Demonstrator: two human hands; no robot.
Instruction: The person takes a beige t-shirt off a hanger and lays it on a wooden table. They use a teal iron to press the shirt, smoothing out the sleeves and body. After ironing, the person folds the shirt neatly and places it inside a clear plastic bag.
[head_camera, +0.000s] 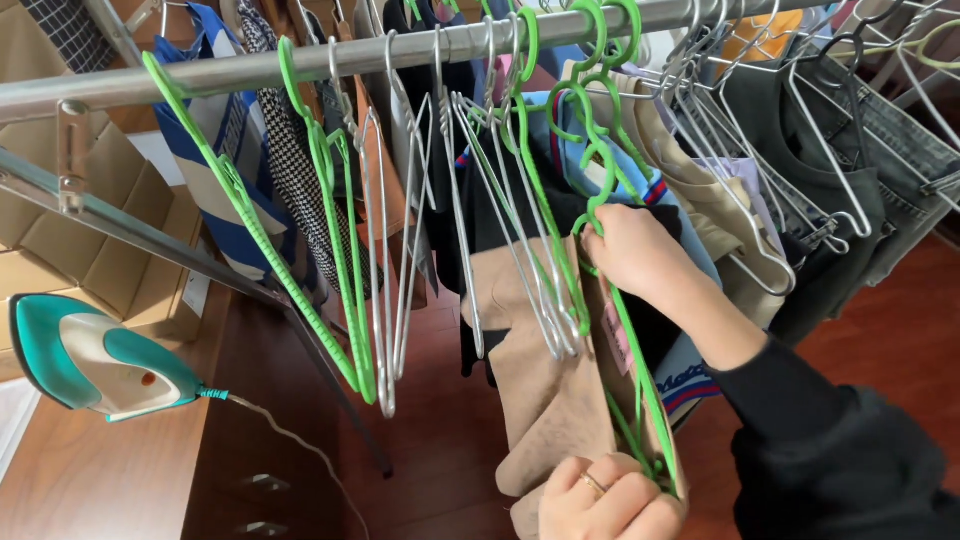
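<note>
- Green plastic hanger (630, 370) with a beige suede-like garment (545, 400) draped on it hangs below the grey metal clothes rail (300, 62), its hook up by the rail among other green hooks.
- Right hand (635, 250) is clenched around the upper part of that hanger, just under the hook, fingers wrapped on the plastic.
- Left hand (605, 500), a ring on one finger, pinches the hanger's lower end together with the beige cloth at the bottom of the frame.
- Judging from this grip, the hanger handles best if it stays upright and the upper hand guides the hook; the lower hand only steadies the cloth.
- Neighbouring empty hangers, a bunch of silver wire hangers (470, 200) and a long green plastic hanger (300, 260), hang close on the left and could snag the hook, so a straight path seems wise.
- Beige cloth looks heavy and slippery on thin plastic; pulling it sideways might slide it off.
- Teal and white steam iron (95, 360) lies on the brown wooden cabinet (120, 470) well apart on the left, its cord trailing down.
</note>
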